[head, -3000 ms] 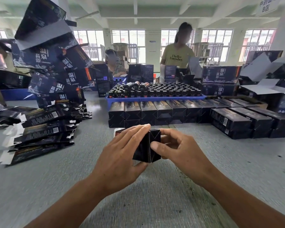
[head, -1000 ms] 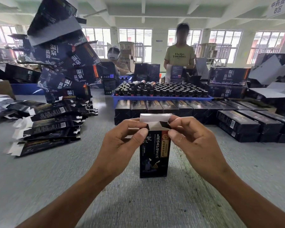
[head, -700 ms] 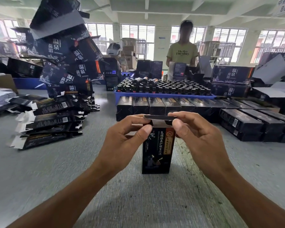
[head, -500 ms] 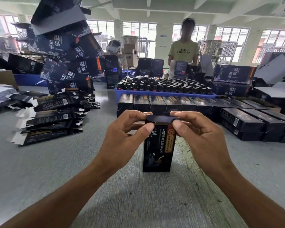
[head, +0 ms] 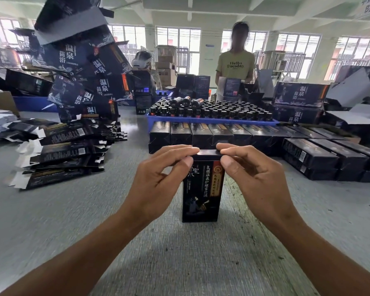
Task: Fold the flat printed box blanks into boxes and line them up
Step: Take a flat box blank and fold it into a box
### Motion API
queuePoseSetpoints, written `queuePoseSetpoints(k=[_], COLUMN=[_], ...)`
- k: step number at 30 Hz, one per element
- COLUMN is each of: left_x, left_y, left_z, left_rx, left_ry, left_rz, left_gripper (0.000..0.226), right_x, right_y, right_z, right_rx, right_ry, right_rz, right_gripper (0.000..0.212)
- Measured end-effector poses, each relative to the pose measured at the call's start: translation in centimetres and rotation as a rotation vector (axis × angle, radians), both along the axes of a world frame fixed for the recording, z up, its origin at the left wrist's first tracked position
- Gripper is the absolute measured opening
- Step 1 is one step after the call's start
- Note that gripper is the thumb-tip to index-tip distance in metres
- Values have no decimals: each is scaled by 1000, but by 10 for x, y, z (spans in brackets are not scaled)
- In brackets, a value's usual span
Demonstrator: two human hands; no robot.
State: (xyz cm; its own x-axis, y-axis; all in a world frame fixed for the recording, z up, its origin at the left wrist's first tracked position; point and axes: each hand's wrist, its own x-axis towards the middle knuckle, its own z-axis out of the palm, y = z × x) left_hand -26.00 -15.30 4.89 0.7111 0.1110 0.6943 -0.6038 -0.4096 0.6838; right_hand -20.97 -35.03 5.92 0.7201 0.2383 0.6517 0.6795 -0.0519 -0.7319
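1 upright box point(head: 201, 189) is stood on the grey table point(head: 51, 221) at centre, with its top flap seen pressed down flat; this box is judged nearly complete, placement in line being left. The top edge is pinched by the left hand point(head: 158, 178) at the box's 10 o'clock corner and by the right hand point(head: 259, 178) at its 2 o'clock corner, thumbs on the front face and fingers curled over the lid. A row of finished boxes point(head: 212, 135) is laid at 12 o'clock, just behind the hands, with more stacked boxes point(head: 329, 159) at 2 o'clock. A pile of flat blanks point(head: 62, 154) is left unfolded at 10 o'clock, so much work is judged to remain. A blue tray of bottles point(head: 209, 112) is set beyond the row. Chinese characters are printed on the box front, too small to be transcribed with certainty; "温泉" is read on the large cartons point(head: 90, 67) at 11 o'clock. "Hello Tuesday" is read on the shirt of a person point(head: 235, 65) standing at 12 o'clock
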Motion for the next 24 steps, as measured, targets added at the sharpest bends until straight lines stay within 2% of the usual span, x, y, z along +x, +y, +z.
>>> queuePoseSetpoints(k=[6, 8, 11, 14, 19, 24], left_x=[3, 4, 7, 14, 26, 28], left_y=[8, 12, 13, 18, 36, 34], left_z=[-2, -5, -12, -14, -23, -25], left_rx=[145, 186, 234, 118, -74, -146], left_ry=[-93, -50, 103, 142, 234, 276], left_rz=[-1, 13, -4, 60, 175, 133], left_gripper=[27, 33, 49, 50, 47, 45], right_x=[4, 7, 13, 17, 10, 6], right_y=[1, 1, 4, 9, 19, 20], right_z=[-6, -9, -20, -32, -47, -46], right_rx=[-127, -165, -331, -548, -703, -759], right_ry=[-193, -219, -89, 54, -24, -72], right_rz=[-153, -192, -173, -134, -87, -124], right_gripper=[19, 24, 55, 82, 77, 74])
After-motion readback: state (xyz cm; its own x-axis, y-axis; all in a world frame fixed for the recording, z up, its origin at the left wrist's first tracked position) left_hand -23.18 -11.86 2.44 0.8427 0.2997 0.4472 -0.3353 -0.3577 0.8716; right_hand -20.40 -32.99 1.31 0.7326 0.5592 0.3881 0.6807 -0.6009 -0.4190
